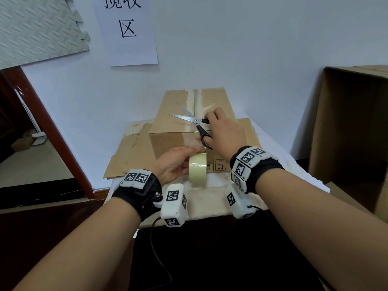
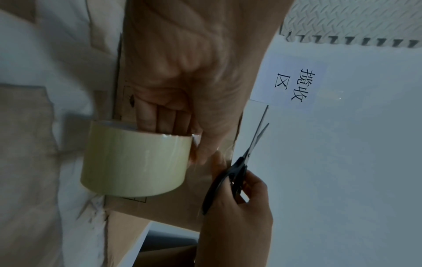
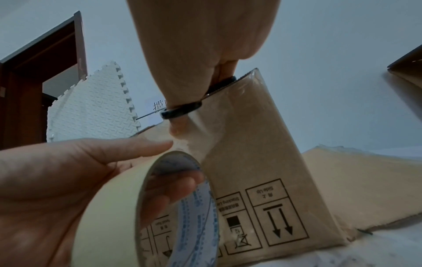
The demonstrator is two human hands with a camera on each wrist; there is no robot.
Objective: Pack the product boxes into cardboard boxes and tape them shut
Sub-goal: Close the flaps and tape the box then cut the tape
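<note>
The left hand [image 1: 174,164] holds a roll of tape [image 1: 197,170]. Its fingers [image 2: 160,119] go through the hole in the roll and its thumb lies on top. The roll is pale yellow and stands on its edge, just in front of the near side of the cardboard box [image 1: 189,114]. A clear strip of tape [image 1: 192,141] runs from the roll up the near side of the box, toward the top edge.

The right hand [image 1: 225,131] is just above and to the right of the left hand. It holds a pair of scissors [image 1: 194,120] with black handles, and its thumb and fingers are in the loops. The blades are open and point away to the left, over the top of the box. The lower handle is close to the clear strip near the top edge of the box.

The box is closed, with tape along the seam on its top. Little arrow signs are printed low on its near side, just right of the roll. The box sits on a flat sheet of cardboard [image 1: 130,152], which lies on the white worktop [image 1: 210,198].

Far to the right of the right hand stands a big open cardboard box [image 1: 352,127]. On the wall beyond both hands hangs a paper sign [image 1: 126,30], with a grey foam mat [image 1: 39,30] to its left.
</note>
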